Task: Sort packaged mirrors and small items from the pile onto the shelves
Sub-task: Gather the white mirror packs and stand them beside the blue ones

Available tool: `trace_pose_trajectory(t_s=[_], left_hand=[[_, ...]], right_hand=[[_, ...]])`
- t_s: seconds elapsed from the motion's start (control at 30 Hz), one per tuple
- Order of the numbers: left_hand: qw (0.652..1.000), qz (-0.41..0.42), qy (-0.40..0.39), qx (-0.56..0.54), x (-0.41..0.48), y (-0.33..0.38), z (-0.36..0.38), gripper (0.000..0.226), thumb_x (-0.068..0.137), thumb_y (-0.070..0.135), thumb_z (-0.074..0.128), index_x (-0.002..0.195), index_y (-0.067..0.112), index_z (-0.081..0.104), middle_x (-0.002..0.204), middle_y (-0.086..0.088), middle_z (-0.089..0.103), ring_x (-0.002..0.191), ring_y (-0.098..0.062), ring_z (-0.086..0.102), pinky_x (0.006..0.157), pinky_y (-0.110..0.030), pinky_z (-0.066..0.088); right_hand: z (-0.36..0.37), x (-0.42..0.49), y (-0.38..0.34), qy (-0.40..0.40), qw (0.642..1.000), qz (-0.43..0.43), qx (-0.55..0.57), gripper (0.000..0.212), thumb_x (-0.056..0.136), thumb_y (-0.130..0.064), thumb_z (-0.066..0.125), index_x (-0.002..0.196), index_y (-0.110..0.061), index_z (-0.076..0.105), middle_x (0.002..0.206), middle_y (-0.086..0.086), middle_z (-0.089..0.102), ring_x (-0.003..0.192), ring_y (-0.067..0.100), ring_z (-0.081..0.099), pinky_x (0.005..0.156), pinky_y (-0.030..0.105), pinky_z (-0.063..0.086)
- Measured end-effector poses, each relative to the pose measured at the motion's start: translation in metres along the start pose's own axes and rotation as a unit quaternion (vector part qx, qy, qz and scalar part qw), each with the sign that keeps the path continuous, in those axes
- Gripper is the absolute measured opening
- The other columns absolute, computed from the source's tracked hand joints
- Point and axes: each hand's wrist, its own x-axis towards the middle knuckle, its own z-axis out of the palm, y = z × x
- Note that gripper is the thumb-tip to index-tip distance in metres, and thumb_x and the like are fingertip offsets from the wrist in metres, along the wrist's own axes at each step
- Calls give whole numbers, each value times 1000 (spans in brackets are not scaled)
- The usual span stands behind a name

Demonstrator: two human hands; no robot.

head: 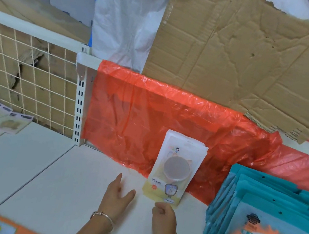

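**Both hands forward, one flat, one curled**

Our left hand (117,196) lies palm down, fingers straight and spread, a bracelet (103,217) on the wrist. Just beside it, our right hand (164,216) curls its fingers at the mirror pack's (174,166) lower edge; whether they pinch it is unclear.

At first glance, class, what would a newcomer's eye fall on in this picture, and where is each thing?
A bright red plastic sheet hangs across the back of the shelf, with torn cardboard above it. A stack of white mirror packs leans against it at centre, the right hand gripping its lower edge and the left hand open beside it. Teal packs fill the lower right.
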Motion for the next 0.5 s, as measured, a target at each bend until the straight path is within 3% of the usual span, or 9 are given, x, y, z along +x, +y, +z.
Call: trace_pose_trajectory(t_s=[0.1, 0.17, 0.27, 0.37, 0.5], left_hand=[[1000, -15, 21, -3, -6, -4, -31, 70, 86, 27, 64, 146, 20, 28, 144, -2, 37, 107, -10, 46, 93, -22, 37], [999, -25, 42, -6, -10, -8, -61, 69, 86, 29, 64, 146, 21, 29, 144, -2, 36, 105, -11, 47, 88, -20, 36], [996, -36, 79, -34, -11, -10, -115, 69, 85, 30, 66, 144, 19, 32, 147, -2, 35, 109, -12, 49, 90, -20, 35], [992, -49, 108, -53, -11, -10, -170, 79, 74, 42, 69, 142, 19, 36, 148, -2, 35, 120, -18, 51, 95, -22, 37], [987, -44, 155, -16, -12, -15, -249, 64, 87, 31, 63, 143, 16, 37, 151, -2, 31, 131, -19, 43, 104, -26, 32]], right_hand=[[20, -13, -15, -64, 997, -31, 0, 14, 88, -22, 53, 91, -36, 57, 110, -9, 59, 99, 13, 51, 90, 31, 28], [39, -22, -30, -109, 993, -52, -6, 14, 90, -25, 53, 98, -34, 59, 111, -10, 57, 102, 12, 50, 92, 31, 30], [72, -39, -61, -183, 979, -86, -14, 11, 89, -28, 55, 93, -33, 64, 108, -13, 61, 108, 11, 53, 105, 34, 33], [112, -54, -92, -243, 965, -102, -12, 15, 75, -39, 58, 74, -30, 70, 98, -13, 69, 102, 16, 60, 104, 41, 39], [165, -80, -135, -283, 954, -98, -13, 16, 83, -35, 59, 71, -27, 67, 94, -9, 68, 100, 20, 60, 105, 45, 38]])
